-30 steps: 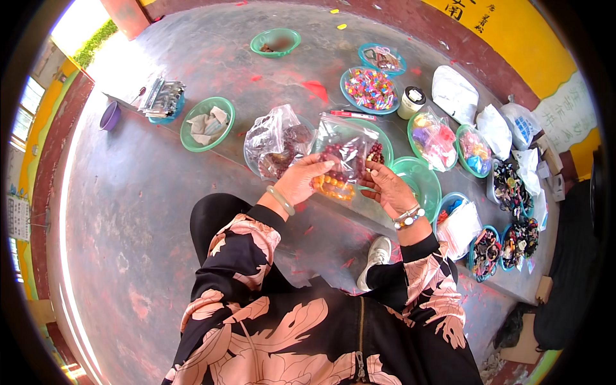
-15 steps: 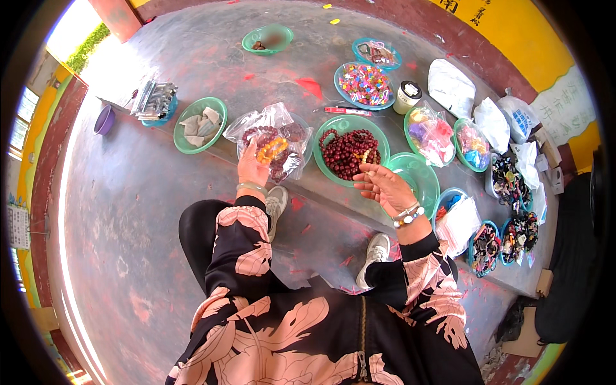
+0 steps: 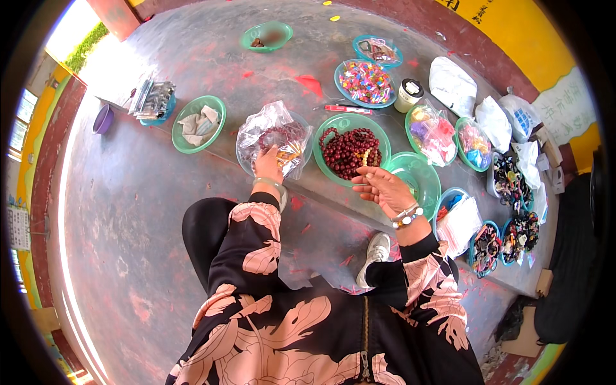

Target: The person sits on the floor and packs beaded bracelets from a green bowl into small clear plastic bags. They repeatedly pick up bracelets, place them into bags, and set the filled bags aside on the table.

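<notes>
My left hand (image 3: pixel 268 167) reaches over a pale basin (image 3: pixel 240 162) piled with clear plastic bags (image 3: pixel 269 117). Its fingers are drawn together against the plastic; what they grip is hidden. Dark red beads (image 3: pixel 273 136) show through the bags, and yellow beads (image 3: pixel 290 158) lie partly under shiny film beside the fingers. My right hand (image 3: pixel 387 191) hovers at the front rim of a green basin (image 3: pixel 323 168), fingers loosely stretched and apart. Dark red bead strings (image 3: pixel 346 151) fill that basin, with a short pale yellow bead strand (image 3: pixel 367 158) just beyond my right fingertips.
A green basin (image 3: pixel 428 170) stands right of my right hand. Farther right are basins of bagged trinkets (image 3: pixel 433 138), hair ties (image 3: pixel 513 179) and white bags (image 3: pixel 452 86). Behind sit a basin of colourful pieces (image 3: pixel 366 83) and a lidded cup (image 3: pixel 409 95). A cloth basin (image 3: pixel 199 125) stands left.
My left hand has moved right and its fingers have drawn together over the bags. The yellow beads, clear before, are now partly covered. My right hand has hardly moved.
</notes>
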Demonstrator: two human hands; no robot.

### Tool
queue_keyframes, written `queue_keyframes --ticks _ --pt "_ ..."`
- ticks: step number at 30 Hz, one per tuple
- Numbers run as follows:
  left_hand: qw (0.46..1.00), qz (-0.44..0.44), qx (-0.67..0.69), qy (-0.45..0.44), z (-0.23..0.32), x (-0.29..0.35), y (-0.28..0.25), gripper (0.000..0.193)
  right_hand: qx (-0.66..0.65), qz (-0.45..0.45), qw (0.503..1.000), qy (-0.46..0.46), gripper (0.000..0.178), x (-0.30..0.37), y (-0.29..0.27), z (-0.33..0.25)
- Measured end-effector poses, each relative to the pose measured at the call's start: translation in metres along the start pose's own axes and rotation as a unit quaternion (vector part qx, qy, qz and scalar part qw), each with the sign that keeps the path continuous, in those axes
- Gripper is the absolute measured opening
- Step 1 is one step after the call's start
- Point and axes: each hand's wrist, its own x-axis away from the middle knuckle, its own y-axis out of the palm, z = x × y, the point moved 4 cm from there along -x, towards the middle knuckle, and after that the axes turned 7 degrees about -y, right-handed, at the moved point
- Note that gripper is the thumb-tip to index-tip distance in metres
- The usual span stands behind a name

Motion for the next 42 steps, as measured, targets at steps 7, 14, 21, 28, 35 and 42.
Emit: queue_keyframes --ticks 7,14,21,28,35,42 --pt "0.848 0.205 -0.423 0.245 0.012 0.011 0.000 0.039 0.001 -0.007 1.000 0.001 0.031 -0.001 0.003 0.001" --pt "0.644 0.158 -0.654 0.365 0.031 0.061 0.038 0.065 0.015 -0.010 1.000 0.004 0.028 -0.001 -0.001 0.006" --pt "0.582 0.090 -0.762 0.269 0.039 0.029 0.048 0.066 0.008 -0.003 1.000 0.013 0.025 0.001 0.003 0.006" --pt "0.535 0.067 -0.810 0.228 0.032 0.018 0.049 0.069 0.016 0.004 1.000 0.010 0.026 0.002 -0.004 0.011" --pt "0.582 0.085 -0.724 0.360 0.026 0.042 0.066 0.058 0.007 0.009 1.000 0.001 0.027 0.009 -0.011 0.006" --pt "0.607 -0.149 -0.572 0.532 0.013 0.121 0.123 0.024 0.017 0.044 0.996 -0.082 0.024 0.028 -0.023 -0.023"
